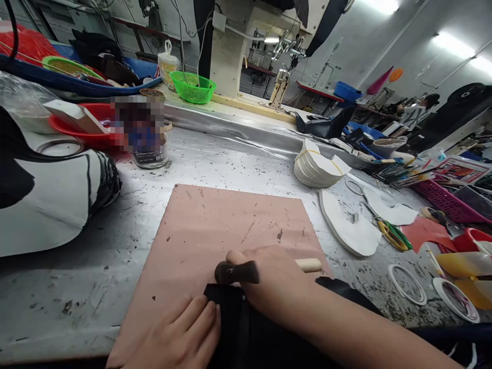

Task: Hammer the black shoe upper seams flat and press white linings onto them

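Hammer (236, 272): head probably heavy; right hand (272, 279) wrapped round its pale handle (308, 265), the proper hold. Black piece (230, 313): at six o'clock on pink board (230, 220); likely light, pliable, best held by edges. Left hand (188, 328): at piece's nine o'clock edge; pinching or pressing, indiscernible.

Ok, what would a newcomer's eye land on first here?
Probably the right hand, gripping a pale-handled, dark-headed hammer at the far edge of some black material, low in the middle. The left hand rests at that material's left side, over a large pinkish board. Further back, a bright green basket stands out beside the pale machine.
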Motion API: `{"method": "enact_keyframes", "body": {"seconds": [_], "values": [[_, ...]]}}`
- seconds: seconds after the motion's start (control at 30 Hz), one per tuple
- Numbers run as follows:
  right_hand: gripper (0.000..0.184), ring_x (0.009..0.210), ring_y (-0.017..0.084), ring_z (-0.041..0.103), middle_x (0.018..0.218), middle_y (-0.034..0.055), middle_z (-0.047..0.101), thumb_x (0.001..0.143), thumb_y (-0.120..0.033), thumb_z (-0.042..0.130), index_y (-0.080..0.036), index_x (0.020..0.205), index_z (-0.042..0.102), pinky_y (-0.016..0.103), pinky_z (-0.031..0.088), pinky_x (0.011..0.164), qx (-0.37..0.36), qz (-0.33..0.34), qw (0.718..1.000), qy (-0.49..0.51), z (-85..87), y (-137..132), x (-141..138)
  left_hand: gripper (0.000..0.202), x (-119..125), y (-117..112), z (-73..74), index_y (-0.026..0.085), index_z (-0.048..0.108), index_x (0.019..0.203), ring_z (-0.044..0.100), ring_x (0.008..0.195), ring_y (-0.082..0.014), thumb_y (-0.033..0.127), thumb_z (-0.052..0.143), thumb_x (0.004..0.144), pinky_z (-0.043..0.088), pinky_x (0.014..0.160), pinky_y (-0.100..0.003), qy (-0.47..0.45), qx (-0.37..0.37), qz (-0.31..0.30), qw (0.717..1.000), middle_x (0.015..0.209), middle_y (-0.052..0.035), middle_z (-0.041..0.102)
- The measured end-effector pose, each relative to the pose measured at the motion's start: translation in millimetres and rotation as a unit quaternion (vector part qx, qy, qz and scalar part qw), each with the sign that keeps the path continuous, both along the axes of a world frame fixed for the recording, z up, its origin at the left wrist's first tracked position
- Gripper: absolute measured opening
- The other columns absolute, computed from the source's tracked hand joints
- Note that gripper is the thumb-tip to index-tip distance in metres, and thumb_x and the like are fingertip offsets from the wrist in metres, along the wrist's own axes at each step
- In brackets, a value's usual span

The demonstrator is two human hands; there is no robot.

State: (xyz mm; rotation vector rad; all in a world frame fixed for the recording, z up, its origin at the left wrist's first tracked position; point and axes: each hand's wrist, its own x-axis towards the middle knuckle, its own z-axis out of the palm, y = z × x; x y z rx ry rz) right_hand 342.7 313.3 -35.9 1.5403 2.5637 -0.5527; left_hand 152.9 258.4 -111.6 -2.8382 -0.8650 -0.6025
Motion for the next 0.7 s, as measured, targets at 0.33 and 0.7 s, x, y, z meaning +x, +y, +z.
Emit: {"method": "enact_keyframes", "body": {"seconds": [0.33, 0.7], "values": [[0.017, 0.063, 0.016, 0.058, 0.074, -0.0001, 0.065, 0.075, -0.008, 0.054, -0.021, 0.086, 0.059, 0.026, 0.03, 0.054, -0.057, -0.015, 0.998, -0.032, -7.8, -35.2, 47.1, 0.035, 3.5, -2.3, -9.7, 0.021, 0.063, 0.096, 0.057, 0.094, -0.0184, 0.005, 0.036, 0.079, 0.038, 0.085, -0.031, -0.054, -0.006, 0.039, 0.998, 0.094, -0.0007, 0.069], [0.021, 0.063, 0.013, 0.056, 0.071, -0.0034, 0.064, 0.082, -0.007, 0.046, -0.023, 0.083, 0.059, 0.024, 0.029, 0.055, 0.003, -0.139, 0.989, 0.046, -8.6, -36.9, 52.1, 0.039, 8.7, 1.5, -0.5, 0.02, 0.063, 0.092, 0.058, 0.087, -0.0182, -0.001, 0.035, 0.073, 0.038, 0.082, -0.03, -0.059, -0.002, 0.036, 0.998, 0.09, -0.0011, 0.069]]}}
